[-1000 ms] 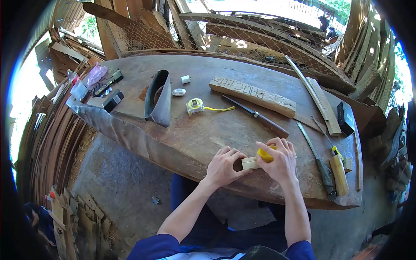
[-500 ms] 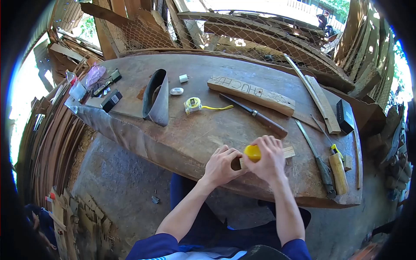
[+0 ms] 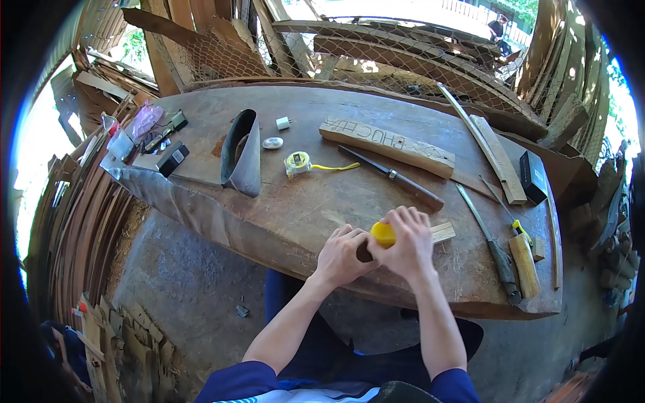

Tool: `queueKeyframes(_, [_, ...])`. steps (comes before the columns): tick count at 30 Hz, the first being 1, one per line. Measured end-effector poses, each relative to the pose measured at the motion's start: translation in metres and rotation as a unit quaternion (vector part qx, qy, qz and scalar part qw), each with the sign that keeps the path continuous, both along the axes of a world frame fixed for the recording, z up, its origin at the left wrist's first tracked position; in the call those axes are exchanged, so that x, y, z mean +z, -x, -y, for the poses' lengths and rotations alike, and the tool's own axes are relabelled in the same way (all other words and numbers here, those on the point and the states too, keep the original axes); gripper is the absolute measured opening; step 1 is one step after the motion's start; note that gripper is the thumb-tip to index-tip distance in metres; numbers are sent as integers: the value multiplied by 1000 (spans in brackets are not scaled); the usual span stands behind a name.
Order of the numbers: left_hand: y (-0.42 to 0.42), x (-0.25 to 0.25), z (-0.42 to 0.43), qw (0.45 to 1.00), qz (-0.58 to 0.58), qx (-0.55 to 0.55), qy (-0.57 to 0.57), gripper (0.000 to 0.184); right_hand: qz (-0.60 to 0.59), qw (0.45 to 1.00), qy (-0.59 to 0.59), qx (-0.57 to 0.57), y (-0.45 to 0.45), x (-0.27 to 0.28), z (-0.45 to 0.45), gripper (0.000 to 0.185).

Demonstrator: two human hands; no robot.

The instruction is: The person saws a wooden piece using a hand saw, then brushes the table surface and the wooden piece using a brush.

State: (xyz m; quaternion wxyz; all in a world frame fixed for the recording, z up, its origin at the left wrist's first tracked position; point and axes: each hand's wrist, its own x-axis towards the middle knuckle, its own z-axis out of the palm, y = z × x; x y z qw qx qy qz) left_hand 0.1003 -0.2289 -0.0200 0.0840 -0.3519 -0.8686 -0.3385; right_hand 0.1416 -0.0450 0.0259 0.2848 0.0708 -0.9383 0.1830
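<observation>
Right hand (image 3: pixel 411 247): clamped on one yellow object (image 3: pixel 383 234) | Left hand (image 3: pixel 344 255): grip indeterminable | One wood strip (image 3: pixel 443 233): under right hand

I'm in a woodworking shop, rough and open-sided, with bright daylight coming in past the timber. Long boards (image 3: pixel 84 215) are stacked at my nine o'clock, and broken offcuts (image 3: pixel 127 346) stand at eight. At one o'clock, wire mesh (image 3: pixel 420 57) runs in front of more planks; corrugated sheeting (image 3: pixel 101 27) shows at ten. My broad, scuffed worktable (image 3: pixel 306 211) carries a tape measure (image 3: pixel 297 163) at eleven, a lettered wood block (image 3: pixel 388 146) towards two and a long-bladed hand tool (image 3: pixel 494 255) at four. The hard floor (image 3: pixel 195 269) is stained and dusty.
</observation>
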Motion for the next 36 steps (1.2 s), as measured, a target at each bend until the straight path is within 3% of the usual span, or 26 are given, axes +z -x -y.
queueKeyframes(6, [0,-2,0,999,3,-6,-32,42,8,999,5,45,-28,2,-18,33])
queueKeyframes(12, [-4,8,-1,999,-1,7,-36,46,25,994,-16,-110,-7,9,-64,31])
queueKeyframes(19, [1,0,0,999,1,2,-49,49,16,998,-3,62,-27,3,-24,33])
queueKeyframes(23, [-1,6,0,999,-1,-1,-46,48,56,995,-20,-78,-20,8,-81,34])
queueKeyframes(26, [-2,6,-3,999,-9,5,-48,47,69,991,0,-118,0,3,-78,34])
queueKeyframes(29, [1,0,-3,998,-6,4,-59,46,-9,1000,-6,-5,-6,-2,-24,35])
queueKeyframes(32, [3,-7,5,998,7,-3,-56,47,-2,1000,5,26,-28,1,-10,36])
queueKeyframes(36, [0,3,1,999,22,-6,-37,47,44,996,9,-80,-32,3,-68,36])
